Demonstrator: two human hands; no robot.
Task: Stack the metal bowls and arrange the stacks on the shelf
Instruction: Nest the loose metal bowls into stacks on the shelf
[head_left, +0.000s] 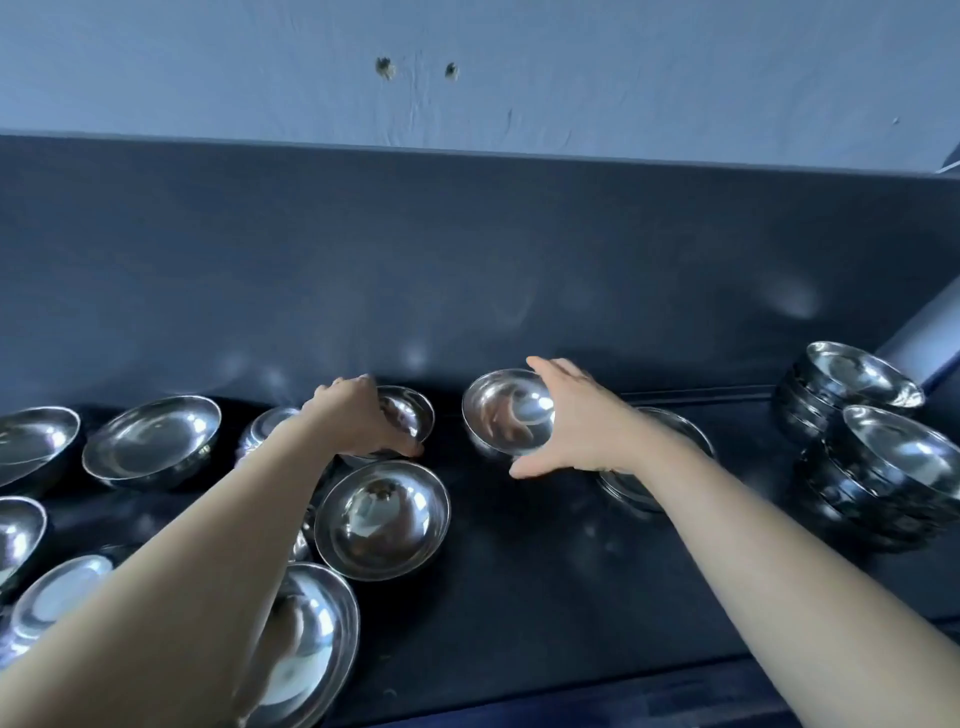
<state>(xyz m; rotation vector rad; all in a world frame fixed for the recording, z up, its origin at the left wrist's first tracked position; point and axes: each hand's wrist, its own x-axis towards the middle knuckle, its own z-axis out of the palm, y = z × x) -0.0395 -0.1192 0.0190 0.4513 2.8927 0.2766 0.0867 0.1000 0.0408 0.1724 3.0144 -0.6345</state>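
Several shiny metal bowls lie on a dark shelf (519, 597). My left hand (358, 415) grips the rim of a small bowl (410, 415) near the back, fingers curled over its edge. My right hand (571, 415) holds a tilted bowl (506, 415) at its right rim, thumb below and fingers spread above. Just behind my right wrist sits another bowl or short stack (670, 431), mostly hidden by the arm. Two tall stacks of bowls stand at the far right, a back stack (852, 384) and a front stack (904, 467).
Loose bowls crowd the left side: a wide one (150, 441), one at the left edge (31, 441), a middle one (382, 519) and a large near one (311, 644) under my left forearm. A dark back panel (467, 260) rises behind the shelf.
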